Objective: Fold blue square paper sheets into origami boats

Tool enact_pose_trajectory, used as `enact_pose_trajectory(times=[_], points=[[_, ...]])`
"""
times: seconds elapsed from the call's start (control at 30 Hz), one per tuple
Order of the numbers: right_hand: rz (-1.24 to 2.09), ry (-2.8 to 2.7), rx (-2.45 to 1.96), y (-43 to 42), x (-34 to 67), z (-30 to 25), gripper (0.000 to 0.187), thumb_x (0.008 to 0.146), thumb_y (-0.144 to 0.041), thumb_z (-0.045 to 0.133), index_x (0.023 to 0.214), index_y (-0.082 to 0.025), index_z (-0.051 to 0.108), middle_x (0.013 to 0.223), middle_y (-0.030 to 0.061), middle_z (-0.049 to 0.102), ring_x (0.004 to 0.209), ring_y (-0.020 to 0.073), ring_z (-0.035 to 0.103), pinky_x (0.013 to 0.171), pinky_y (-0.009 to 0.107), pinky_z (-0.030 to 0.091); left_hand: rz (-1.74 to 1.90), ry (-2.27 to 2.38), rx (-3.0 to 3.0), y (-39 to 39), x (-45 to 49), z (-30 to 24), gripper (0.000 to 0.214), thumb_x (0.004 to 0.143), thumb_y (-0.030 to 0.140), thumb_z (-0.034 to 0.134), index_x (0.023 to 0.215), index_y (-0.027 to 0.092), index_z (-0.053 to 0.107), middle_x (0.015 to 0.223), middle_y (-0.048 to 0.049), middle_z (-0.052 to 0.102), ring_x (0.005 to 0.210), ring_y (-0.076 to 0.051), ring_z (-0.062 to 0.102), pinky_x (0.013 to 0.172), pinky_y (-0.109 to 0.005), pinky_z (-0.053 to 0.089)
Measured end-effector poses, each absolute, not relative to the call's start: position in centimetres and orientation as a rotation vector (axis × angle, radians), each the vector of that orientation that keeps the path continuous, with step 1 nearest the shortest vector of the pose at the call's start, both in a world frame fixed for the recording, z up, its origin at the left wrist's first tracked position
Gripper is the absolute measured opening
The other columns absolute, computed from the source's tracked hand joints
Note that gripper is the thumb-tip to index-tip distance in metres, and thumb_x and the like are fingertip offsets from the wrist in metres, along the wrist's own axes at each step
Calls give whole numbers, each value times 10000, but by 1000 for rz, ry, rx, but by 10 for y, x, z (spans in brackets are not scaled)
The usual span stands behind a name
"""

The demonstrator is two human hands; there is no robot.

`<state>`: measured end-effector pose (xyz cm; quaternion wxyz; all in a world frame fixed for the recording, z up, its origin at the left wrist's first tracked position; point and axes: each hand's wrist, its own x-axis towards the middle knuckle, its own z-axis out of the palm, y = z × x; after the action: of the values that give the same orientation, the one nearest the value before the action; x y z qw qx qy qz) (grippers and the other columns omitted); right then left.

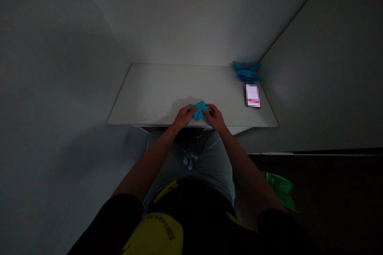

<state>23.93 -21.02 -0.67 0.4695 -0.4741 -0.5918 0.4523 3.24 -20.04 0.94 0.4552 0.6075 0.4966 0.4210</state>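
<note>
A small folded piece of blue paper lies near the front edge of a white table. My left hand pinches its left side with curled fingers. From the right, my right hand presses and grips the other side. Both hands rest on the tabletop, close together, with the paper between them.
A pile of folded blue paper shapes sits at the table's back right corner. A phone with a lit screen lies in front of it. White walls close in on the left, back and right. Something green lies on the dark floor at right.
</note>
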Motion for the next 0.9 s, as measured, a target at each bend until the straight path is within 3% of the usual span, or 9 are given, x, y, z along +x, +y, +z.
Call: enact_pose_trajectory(times=[0.13,0.27,0.37,0.5,0.7,0.9], points=[[1031,-1473,-1232,-209,238,-2,557,907,-805,669,871,-250,699,669,-29,617,620,162,567,614,299,467,1063,1204,1420,-197,32,9,403,947,563,688,978,181,816,948,-70,798,898,-237,721,864,-355,579],[979,-1449,-1275,-207,235,4,586,903,-823,652,873,-245,746,673,-8,651,615,175,586,613,307,486,1121,1166,1304,-195,31,10,363,932,496,725,1055,181,856,1155,-108,836,1132,-292,748,1084,-445,560],[982,-1406,-1273,-206,232,6,590,887,-820,663,919,-242,779,727,9,696,616,178,601,627,318,510,1149,1153,1232,-195,31,11,368,919,481,746,1088,176,865,1221,-121,833,1213,-327,740,1161,-505,523],[996,-1369,-1263,-205,231,6,567,883,-796,680,939,-244,794,765,18,713,634,182,612,643,325,526,1190,1121,1188,-196,30,11,388,902,500,766,1117,191,862,1232,-111,834,1214,-327,742,1152,-513,534],[992,-1361,-1253,-206,232,5,549,894,-777,666,916,-241,780,820,35,736,697,199,632,677,335,536,1240,1107,1214,-194,29,8,446,889,609,764,1044,199,846,1122,-106,845,1092,-274,761,1054,-436,589],[957,-1507,-1266,-209,230,5,530,885,-766,678,870,-244,771,881,60,767,807,234,665,782,362,545,1187,1120,1286,-197,33,9,437,821,571,841,1049,199,819,1105,-99,834,1051,-255,753,972,-393,599]])
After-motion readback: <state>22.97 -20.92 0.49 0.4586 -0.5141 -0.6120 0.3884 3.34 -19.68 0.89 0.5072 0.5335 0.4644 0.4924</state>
